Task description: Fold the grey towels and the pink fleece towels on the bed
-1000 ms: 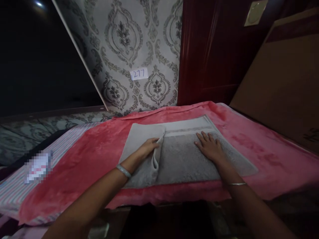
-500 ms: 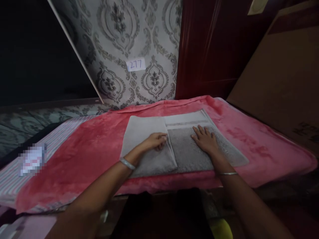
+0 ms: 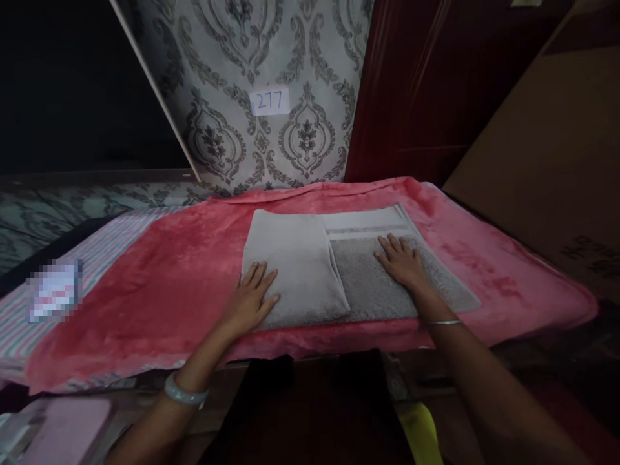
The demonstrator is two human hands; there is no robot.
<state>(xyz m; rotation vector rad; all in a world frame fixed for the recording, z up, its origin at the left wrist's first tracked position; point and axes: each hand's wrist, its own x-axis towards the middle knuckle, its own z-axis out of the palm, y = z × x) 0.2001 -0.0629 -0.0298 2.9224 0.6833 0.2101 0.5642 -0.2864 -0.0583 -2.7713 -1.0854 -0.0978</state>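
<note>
A grey towel lies on a red-pink plush blanket, its left part folded over in a smooth layer. The right part is a single fuzzy darker area with a pale band near the far edge. My left hand rests at the towel's left edge, fingers spread and flat, partly on the towel and partly over the blanket. On the fuzzy right part my right hand lies flat with fingers apart. Neither hand grips anything.
A striped cloth shows under the blanket at left, with a blurred-out item on it. A dark screen stands at back left. A cardboard box leans at right. A paper marked 277 is on the wall.
My left hand has moved left from the fold's inner edge to the towel's left edge, and its curled fingers have spread flat. My right hand stays on the towel. The view has tilted down slightly.
</note>
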